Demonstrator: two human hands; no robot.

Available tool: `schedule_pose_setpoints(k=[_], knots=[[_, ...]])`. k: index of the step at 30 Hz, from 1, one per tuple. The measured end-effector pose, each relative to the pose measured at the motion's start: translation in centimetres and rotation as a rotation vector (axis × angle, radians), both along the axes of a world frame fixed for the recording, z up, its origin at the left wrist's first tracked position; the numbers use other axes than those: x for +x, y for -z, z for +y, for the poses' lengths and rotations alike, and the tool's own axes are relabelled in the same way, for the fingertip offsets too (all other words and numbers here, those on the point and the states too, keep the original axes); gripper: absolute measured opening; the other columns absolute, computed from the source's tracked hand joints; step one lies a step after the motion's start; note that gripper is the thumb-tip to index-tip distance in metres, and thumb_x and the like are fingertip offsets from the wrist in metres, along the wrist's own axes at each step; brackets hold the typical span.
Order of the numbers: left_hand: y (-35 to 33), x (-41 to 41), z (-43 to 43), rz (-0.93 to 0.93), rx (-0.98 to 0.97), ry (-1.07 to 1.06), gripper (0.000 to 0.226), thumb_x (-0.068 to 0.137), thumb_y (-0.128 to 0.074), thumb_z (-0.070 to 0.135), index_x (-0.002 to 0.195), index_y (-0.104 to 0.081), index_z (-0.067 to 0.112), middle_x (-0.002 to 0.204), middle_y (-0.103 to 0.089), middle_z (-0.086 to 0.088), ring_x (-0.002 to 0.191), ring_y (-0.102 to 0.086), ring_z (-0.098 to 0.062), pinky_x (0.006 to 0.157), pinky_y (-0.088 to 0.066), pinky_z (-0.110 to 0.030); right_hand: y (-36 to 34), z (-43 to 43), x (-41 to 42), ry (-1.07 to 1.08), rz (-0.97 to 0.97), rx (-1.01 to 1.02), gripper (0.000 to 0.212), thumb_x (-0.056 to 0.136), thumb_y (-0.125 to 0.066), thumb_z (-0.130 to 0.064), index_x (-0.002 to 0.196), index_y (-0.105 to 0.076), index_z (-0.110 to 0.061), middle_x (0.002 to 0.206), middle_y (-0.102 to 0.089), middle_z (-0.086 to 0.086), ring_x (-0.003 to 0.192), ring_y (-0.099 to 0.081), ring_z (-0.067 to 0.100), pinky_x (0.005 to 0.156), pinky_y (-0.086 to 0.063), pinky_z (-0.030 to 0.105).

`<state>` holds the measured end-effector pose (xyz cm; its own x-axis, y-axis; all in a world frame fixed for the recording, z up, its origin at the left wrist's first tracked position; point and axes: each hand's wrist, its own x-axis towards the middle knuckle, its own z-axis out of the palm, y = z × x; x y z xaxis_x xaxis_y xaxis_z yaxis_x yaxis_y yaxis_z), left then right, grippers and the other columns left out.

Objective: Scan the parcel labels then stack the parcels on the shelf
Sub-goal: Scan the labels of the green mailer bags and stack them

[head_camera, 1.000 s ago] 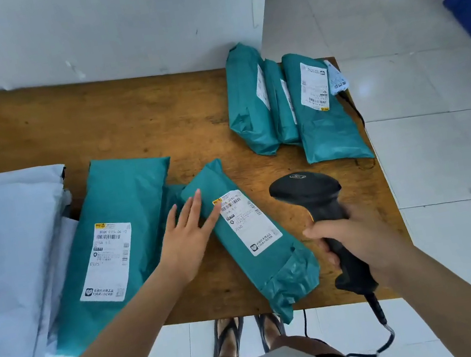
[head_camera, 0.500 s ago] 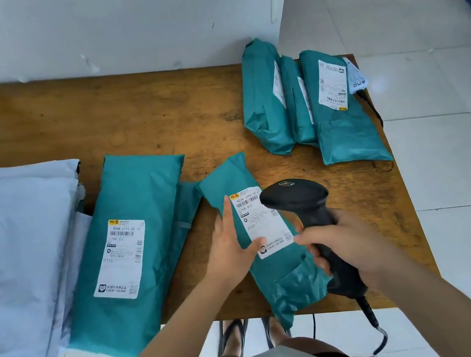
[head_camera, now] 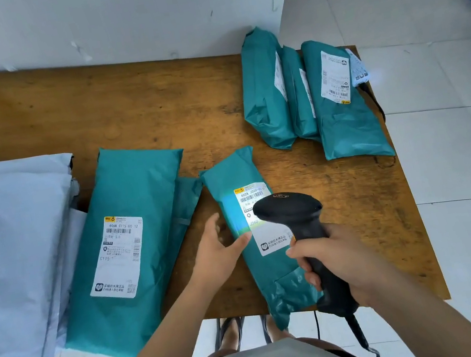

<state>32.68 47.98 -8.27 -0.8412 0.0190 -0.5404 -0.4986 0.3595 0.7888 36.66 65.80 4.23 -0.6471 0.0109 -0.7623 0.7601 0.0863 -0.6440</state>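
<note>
Desk [head_camera: 153, 104]: brown wood, worn, against a white wall. Pale mailers [head_camera: 13, 256]: stacked at the left edge, soft film, blank on the faces shown. Large parcel [head_camera: 132, 242]: teal poly bag, flat on the desk beside the pale stack, lower end overhanging the near edge; label reads "606B C115-00 12", then "C115", Chinese print at the foot too small to read. Likely light, limp, a little slick; best taken with a flat palm under the middle, not by a corner. Three teal parcels [head_camera: 308, 97]: side by side at the far right corner, two on edge, one label up, writing too small to read. Middle parcel [head_camera: 250, 238]: teal bag, slim, lying at the near edge, folded tail hanging off it. Likely light and pliant, so liable to slide or sag if pinched at one end; hold along the long sides near the label. Scanner [head_camera: 302, 229]: black, corded, head just above the label, bluish light cast across label and bag; judged mid-scan. Right hand [head_camera: 338, 257]: closed around the scanner grip. Left hand [head_camera: 218, 249]: open, fingers spread, thumb tip touching the parcel's left edge, gripping nothing. Label [head_camera: 261, 220]: white, yellow mark at top, "602A J260-00", barcode, "J260", logo with Chinese text below. No shelf in view.
</note>
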Motion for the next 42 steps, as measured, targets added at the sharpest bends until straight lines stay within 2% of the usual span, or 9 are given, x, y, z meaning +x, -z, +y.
schedule_pose_setpoints(k=[8,12,17,20,25,29,33,36,42], knots=[[-0.3,0.0,0.1,0.008,-0.021,-0.055,0.075,0.079,-0.075,0.032,0.14,-0.034,0.016,0.133,-0.052,0.001,0.121,-0.052,-0.015,0.103,-0.046,-0.04,-0.3,0.0,0.0,-0.03,0.018,0.051,0.009,0.083,-0.062,-0.007,0.078,-0.055,-0.005,0.053,-0.047,0.008,0.042,-0.042,0.018,0.045,-0.039,0.027],[-0.4,0.0,0.7,-0.001,-0.026,-0.082,0.057,0.079,-0.073,0.033,0.124,-0.041,0.02,0.126,-0.056,0.002,0.112,-0.057,-0.014,0.095,-0.052,-0.041,-0.4,0.2,0.3,-0.049,0.024,0.075,0.012,0.083,-0.062,-0.007,0.074,-0.054,-0.005,0.054,-0.047,0.009,0.042,-0.042,0.019,0.045,-0.039,0.026],[-1.0,0.2,1.5,-0.018,-0.062,-0.072,0.038,0.085,-0.068,0.03,0.109,-0.042,0.018,0.109,-0.056,0.007,0.096,-0.06,-0.011,0.079,-0.057,-0.03,-0.5,0.3,0.6,-0.06,0.049,0.108,0.011,0.083,-0.061,-0.006,0.075,-0.054,-0.007,0.054,-0.047,0.01,0.042,-0.042,0.019,0.046,-0.039,0.027],[-1.0,0.3,2.1,0.017,-0.09,-0.064,0.031,0.088,-0.065,0.028,0.106,-0.042,0.017,0.102,-0.052,0.01,0.087,-0.055,-0.006,0.063,-0.05,-0.017,-0.7,0.5,0.9,-0.075,0.053,0.129,0.012,0.083,-0.061,-0.006,0.073,-0.053,-0.007,0.051,-0.046,0.008,0.041,-0.042,0.018,0.046,-0.039,0.026],[-1.0,0.4,2.2,0.063,-0.111,-0.091,0.018,0.089,-0.064,0.025,0.09,-0.049,0.013,0.09,-0.059,0.007,0.077,-0.059,-0.005,0.068,-0.055,-0.028,-0.8,0.6,1.4,-0.056,0.046,0.137,0.011,0.083,-0.061,-0.006,0.075,-0.054,-0.006,0.049,-0.046,0.006,0.04,-0.042,0.016,0.045,-0.039,0.025],[-2.2,0.1,0.8,0.072,0.023,-0.17,0.03,0.093,-0.057,0.012,0.068,-0.041,0.012,0.072,-0.059,-0.011,0.067,-0.054,-0.022,0.058,-0.044,-0.031,-0.9,0.4,1.5,-0.055,0.063,0.133,0.011,0.083,-0.062,-0.006,0.075,-0.055,-0.006,0.046,-0.047,0.004,0.038,-0.042,0.016,0.045,-0.039,0.025],[-6.8,-0.2,-3.2,0.089,0.185,-0.202,0.028,0.095,-0.052,0.011,0.071,-0.04,0.015,0.063,-0.056,-0.002,0.055,-0.05,-0.01,0.05,-0.041,-0.022,-0.9,0.0,1.0,-0.033,0.099,0.152,0.009,0.082,-0.063,-0.005,0.077,-0.056,-0.005,0.048,-0.047,0.01,0.041,-0.041,0.021,0.046,-0.037,0.026],[-10.9,-0.9,-8.4,0.135,0.275,-0.221,0.025,0.096,-0.048,0.008,0.074,-0.041,0.018,0.068,-0.064,-0.001,0.055,-0.053,-0.012,0.048,-0.04,-0.023,-1.1,-0.4,0.5,-0.029,0.106,0.152,0.01,0.083,-0.064,-0.006,0.079,-0.057,-0.002,0.05,-0.048,0.011,0.043,-0.044,0.022,0.046,-0.038,0.028],[-13.7,-3.3,-18.2,0.129,-0.046,-0.138,0.026,0.096,-0.047,0.004,0.073,-0.041,0.013,0.063,-0.066,-0.006,0.048,-0.056,-0.01,0.052,-0.044,-0.024,-1.3,-2.5,-0.6,-0.088,0.131,0.142,0.013,0.083,-0.066,-0.007,0.076,-0.057,-0.002,0.053,-0.049,0.014,0.044,-0.044,0.023,0.049,-0.04,0.029]])
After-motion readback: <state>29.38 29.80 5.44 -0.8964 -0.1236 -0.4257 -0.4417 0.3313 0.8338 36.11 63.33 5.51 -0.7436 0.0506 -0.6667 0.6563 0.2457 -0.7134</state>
